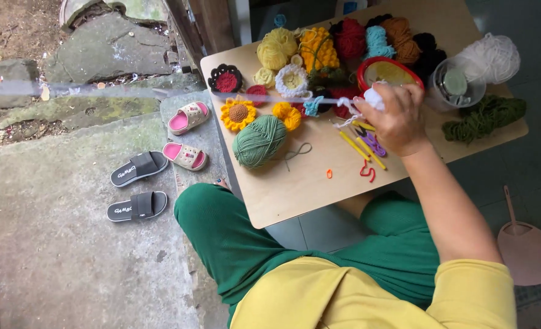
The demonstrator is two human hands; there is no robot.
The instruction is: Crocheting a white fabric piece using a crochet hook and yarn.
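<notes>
Sitting at a low wooden desk (282, 201), green trousers (234, 237) and yellow top (319, 292) closest in.

Just past the near edge of the desk: a tiny orange stitch marker (329, 173), a red squiggly clip (368, 172), then a few yellow crochet hooks (358, 145) with a purple tool (375, 144) lying among them. To the left of those, a sage green yarn ball (259, 141) with a loose loop of its thread beside it.

Over the hooks, mid-desk towards the right: right hand (398, 119), grip clenched around a small white yarn piece (374, 97), pinched up by the fingertips at the hand's far left side. Looks soft and fluffy, bright white, mostly buried in the fist. A pale strand (161, 91) from it, pulled straight out to the left across the whole view, blurry from being close to the camera. No left hand in sight, so can't say what holds the other end.

For doing this bit well, my guess:
- Keep that strand evenly taut, not yanked.
- Pinch close to where the strand leaves the piece, so nothing slips.
- Lift clear of the flowers so the strand doesn't snag.

Further out: a crocheted sunflower (238, 113), more little flowers, a red bowl (389, 73) just beyond the hand, a clear tub (456, 88), loose dark green yarn (483, 116) and a row of yarn balls (349, 39) along the far edge.
</notes>
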